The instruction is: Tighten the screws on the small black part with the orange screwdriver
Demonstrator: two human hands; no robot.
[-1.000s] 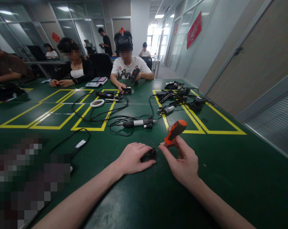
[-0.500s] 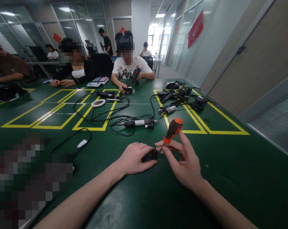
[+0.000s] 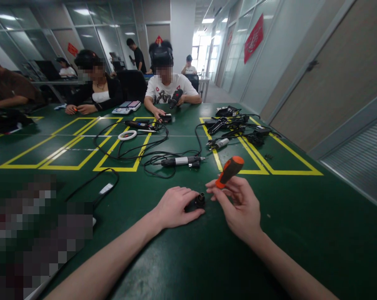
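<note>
My left hand lies on the green table, fingers closed over a small black part with a round opening on top, pressing it to the table. My right hand pinches a screwdriver with an orange and black handle; the handle tilts up and to the right. Its tip points down toward the black part, but the shaft is hidden behind my fingers.
An electric screwdriver with tangled black cables lies just beyond my hands. More tools and cables sit at the right inside yellow floor-tape boxes. A white ring lies mid-table. Several people sit at the far side.
My right hand turned the screwdriver: the handle swung left toward the part, then back to the right. My left hand stayed on the black part.
</note>
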